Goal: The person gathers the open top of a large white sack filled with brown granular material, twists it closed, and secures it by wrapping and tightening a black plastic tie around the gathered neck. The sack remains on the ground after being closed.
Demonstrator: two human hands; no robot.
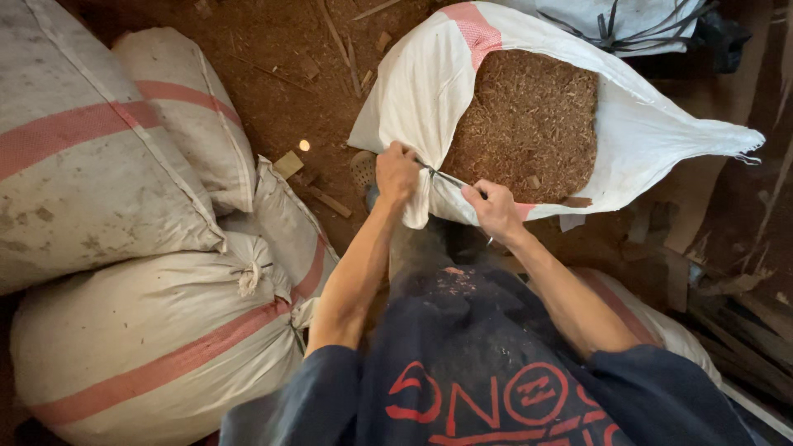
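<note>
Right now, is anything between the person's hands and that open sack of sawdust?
Nothing visible. The left hand grips the white sack's rim, and the right hand pinches it beside a thin cord stretched between them.

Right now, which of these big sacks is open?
The white sack both hands grip, top right: brown wood shavings show in its mouth. The striped sacks at left are tied shut.

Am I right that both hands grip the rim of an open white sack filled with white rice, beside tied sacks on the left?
Not quite: the head view shows brown wood shavings, not white rice. The rest holds: the left hand and right hand grip the open sack at its rim, with tied sacks on the left.
</note>
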